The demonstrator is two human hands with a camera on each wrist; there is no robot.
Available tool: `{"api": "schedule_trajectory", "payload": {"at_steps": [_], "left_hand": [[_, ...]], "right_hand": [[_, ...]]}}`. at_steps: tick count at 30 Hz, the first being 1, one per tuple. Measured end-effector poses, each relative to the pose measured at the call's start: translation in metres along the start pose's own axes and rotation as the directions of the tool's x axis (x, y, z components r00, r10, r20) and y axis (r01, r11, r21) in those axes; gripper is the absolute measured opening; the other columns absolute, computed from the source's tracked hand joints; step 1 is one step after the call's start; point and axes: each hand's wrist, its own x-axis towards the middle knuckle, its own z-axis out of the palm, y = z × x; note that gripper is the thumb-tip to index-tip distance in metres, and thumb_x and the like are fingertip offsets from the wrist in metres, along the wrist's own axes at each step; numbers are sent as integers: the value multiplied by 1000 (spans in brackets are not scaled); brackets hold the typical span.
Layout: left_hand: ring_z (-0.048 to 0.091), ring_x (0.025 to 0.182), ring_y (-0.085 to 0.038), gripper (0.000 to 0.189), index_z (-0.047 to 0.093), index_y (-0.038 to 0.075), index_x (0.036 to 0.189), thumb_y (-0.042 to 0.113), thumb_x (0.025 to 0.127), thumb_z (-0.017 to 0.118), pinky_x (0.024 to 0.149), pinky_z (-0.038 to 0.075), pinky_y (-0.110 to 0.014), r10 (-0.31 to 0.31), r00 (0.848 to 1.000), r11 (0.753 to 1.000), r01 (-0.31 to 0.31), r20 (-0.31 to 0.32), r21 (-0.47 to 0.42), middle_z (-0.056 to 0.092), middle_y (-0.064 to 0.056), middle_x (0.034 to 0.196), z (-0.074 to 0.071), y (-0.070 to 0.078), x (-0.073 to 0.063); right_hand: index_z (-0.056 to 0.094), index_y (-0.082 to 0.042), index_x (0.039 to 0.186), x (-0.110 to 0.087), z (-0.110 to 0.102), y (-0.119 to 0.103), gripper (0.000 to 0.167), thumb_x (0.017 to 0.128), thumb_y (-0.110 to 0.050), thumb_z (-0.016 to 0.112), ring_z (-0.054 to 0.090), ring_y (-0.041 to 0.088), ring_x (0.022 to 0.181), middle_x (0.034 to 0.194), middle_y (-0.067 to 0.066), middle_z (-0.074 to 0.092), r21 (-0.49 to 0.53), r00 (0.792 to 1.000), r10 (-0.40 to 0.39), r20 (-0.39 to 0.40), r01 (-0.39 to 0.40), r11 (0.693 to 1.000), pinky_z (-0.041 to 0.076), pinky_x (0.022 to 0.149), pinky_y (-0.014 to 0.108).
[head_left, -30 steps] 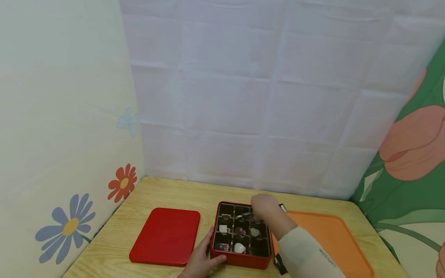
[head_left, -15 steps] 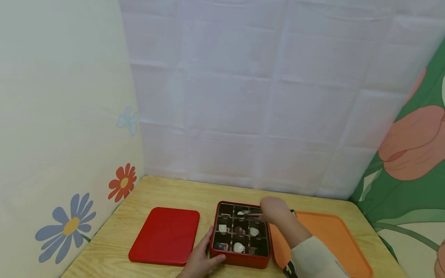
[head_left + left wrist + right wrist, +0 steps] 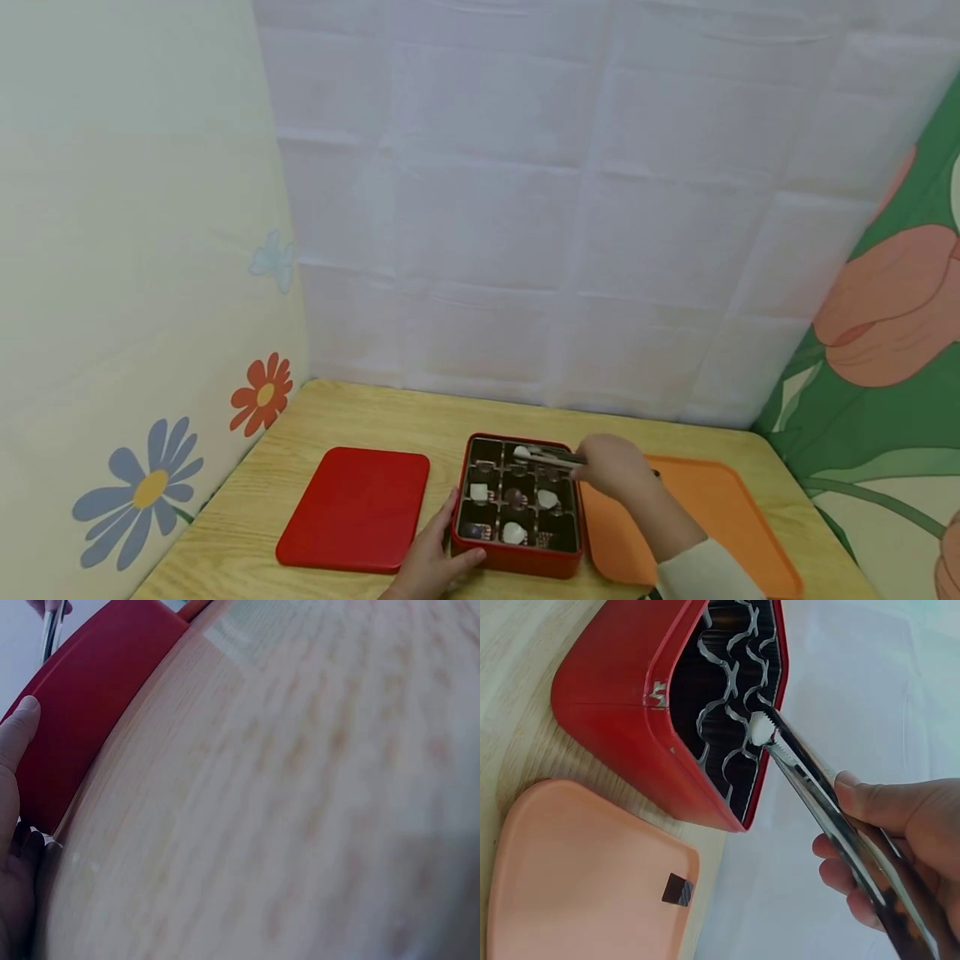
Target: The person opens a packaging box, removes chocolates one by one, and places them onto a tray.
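We find the white piece [image 3: 761, 728] between the toothed tips of the metal tongs [image 3: 847, 844], at the far middle compartment of the red box [image 3: 517, 561]; we cannot tell whether it touches a divider. Right hand [image 3: 611, 465]: fingers curled round the tongs, little gap. Left hand [image 3: 435, 557]: thumb on the box's near wall, fingers along its left side, gripping the corner. In our head view, tongs and hand cover part of the far row; the right forearm crosses the orange tray [image 3: 592, 877], just right of the box. A red panel [image 3: 356, 510] lies flat, left, on the wood-grain counter [image 3: 405, 408].

Piece: small, rounded. Box: nine dark compartments; middle row white square, brown lump, white lump; near row dark piece, white round. Tray: one dark square [image 3: 677, 889].
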Motion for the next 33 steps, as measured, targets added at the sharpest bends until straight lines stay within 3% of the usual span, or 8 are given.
{"api": "schedule_trajectory", "payload": {"at_steps": [3, 10, 13, 20, 33], "left_hand": [[24, 144, -51, 111, 19, 6, 157, 46, 75, 81, 110, 27, -69, -8, 1000, 1000, 8, 2, -2, 27, -26, 158, 0, 0, 1], [23, 144, -51, 109, 19, 5, 157, 45, 76, 81, 111, 26, -69, 1, 1000, 1000, -1, 1, -5, 27, -27, 158, 0, -2, 1], [23, 144, -51, 110, 19, 4, 157, 45, 76, 81, 111, 26, -69, 2, 1000, 1000, -2, 0, -8, 27, -27, 158, 0, -3, 1], [23, 144, -51, 110, 19, 4, 156, 45, 75, 82, 111, 25, -69, 17, 1000, 1000, -17, -4, -2, 27, -27, 157, 1, -5, 2], [24, 144, -51, 110, 18, 5, 157, 45, 76, 81, 110, 26, -69, 10, 1000, 1000, -10, -1, 0, 28, -27, 157, 1, -6, 3]], "right_hand": [[76, -10, 93, -3, -1, 6, 13, 87, -22, 73, 61, 17, 69, 84, 1, 72, 16, 1000, -11, -11, 11, 1000, 51, 61, 35], [72, -9, 118, -11, -3, 20, 33, 87, -21, 73, 68, 20, 85, 108, 6, 74, 66, 1000, 4, -19, -3, 998, 55, 69, 38], [72, -9, 117, -14, -4, 27, 32, 87, -21, 74, 67, 18, 82, 102, 5, 74, 103, 1000, 20, -20, -18, 995, 55, 69, 38], [75, -8, 98, -22, -4, 48, 17, 87, -21, 73, 59, 13, 70, 83, -1, 70, 159, 997, 79, -8, -77, 984, 49, 61, 35], [75, -10, 99, -33, 1, 87, 18, 88, -23, 72, 57, 13, 68, 84, 0, 71, 169, 990, 144, 12, -144, 975, 47, 59, 34]]}}
